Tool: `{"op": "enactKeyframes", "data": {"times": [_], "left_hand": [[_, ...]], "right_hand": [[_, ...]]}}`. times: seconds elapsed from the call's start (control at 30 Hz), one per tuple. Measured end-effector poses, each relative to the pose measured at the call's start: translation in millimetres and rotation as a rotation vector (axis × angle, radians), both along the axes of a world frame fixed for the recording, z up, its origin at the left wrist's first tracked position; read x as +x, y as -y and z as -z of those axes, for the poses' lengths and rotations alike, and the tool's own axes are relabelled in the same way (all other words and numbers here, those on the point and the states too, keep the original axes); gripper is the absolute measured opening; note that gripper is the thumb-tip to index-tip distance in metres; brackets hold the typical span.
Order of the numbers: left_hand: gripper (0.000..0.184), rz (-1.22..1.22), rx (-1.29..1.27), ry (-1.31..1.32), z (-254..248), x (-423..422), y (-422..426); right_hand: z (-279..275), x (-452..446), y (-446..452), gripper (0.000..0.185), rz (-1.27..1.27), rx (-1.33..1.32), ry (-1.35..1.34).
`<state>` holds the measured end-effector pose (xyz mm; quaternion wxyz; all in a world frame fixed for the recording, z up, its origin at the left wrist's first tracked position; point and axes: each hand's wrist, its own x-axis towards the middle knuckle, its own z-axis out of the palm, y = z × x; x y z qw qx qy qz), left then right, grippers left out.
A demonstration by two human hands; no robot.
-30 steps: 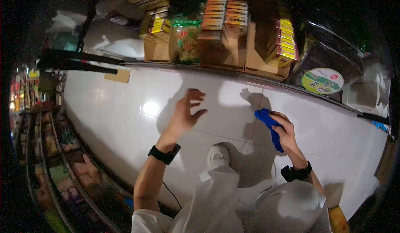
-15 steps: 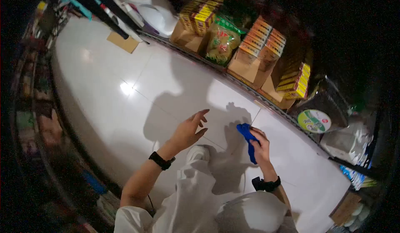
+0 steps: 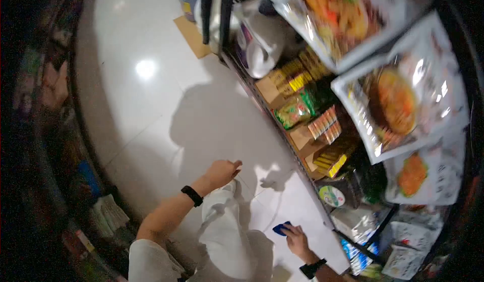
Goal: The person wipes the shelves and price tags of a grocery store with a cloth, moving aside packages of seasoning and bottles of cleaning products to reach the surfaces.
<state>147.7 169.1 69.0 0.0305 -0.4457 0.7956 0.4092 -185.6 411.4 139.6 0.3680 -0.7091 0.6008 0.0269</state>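
My right hand [image 3: 298,241] is closed on a blue cloth [image 3: 281,228], low over the white floor near the shelf's right end. Only part of the bunched cloth shows beyond the fingers. My left hand [image 3: 221,173] holds nothing; it hangs loosely curled above my leg and shoe, its fingertips a little apart. A dark band circles each wrist.
The bottom shelf [image 3: 262,105] to the right carries yellow boxes [image 3: 297,77], a green-topped bag [image 3: 295,111], orange boxes [image 3: 325,124] and a white jug [image 3: 259,50]. Large food packets [image 3: 398,100] hang above. Flat cardboard [image 3: 192,37] lies on the floor; more goods line the left.
My view has turned and moved, bringing the hanging packets into sight. My right hand, still with the blue cloth, is lower in view. My left hand's fingers have curled in more.
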Motion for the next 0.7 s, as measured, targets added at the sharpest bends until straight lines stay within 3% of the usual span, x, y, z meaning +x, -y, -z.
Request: {"op": "enactKeyframes", "data": {"times": [0.17,0.23,0.3,0.37,0.57,0.7], "left_hand": [[0.038,-0.239,0.013,-0.009,-33.1,41.3,-58.7],[0.045,-0.412,-0.182,-0.150,-56.5,57.8,-92.0],[0.045,-0.492,0.088,-0.047,-70.9,74.1,-123.4],[0.045,-0.468,0.199,-0.002,-59.8,91.8,-161.8],[0.038,-0.595,0.114,0.024,-258.9,123.0,-145.7],[0.034,-0.796,-0.053,-0.147,-354.4,120.8,-109.5]], "right_hand": [[-47.4,19.0,-12.0,0.046,0.060,0.026,-0.062],[-73.4,26.6,-2.5,0.046,0.031,0.010,-0.078],[-114.9,37.1,16.3,0.048,0.008,-0.026,-0.074],[-155.6,44.3,34.5,0.049,0.008,-0.024,-0.064],[-302.8,79.7,101.1,0.047,0.207,-0.133,0.163],[-413.9,113.6,136.3,0.042,0.458,0.079,0.319]]}}
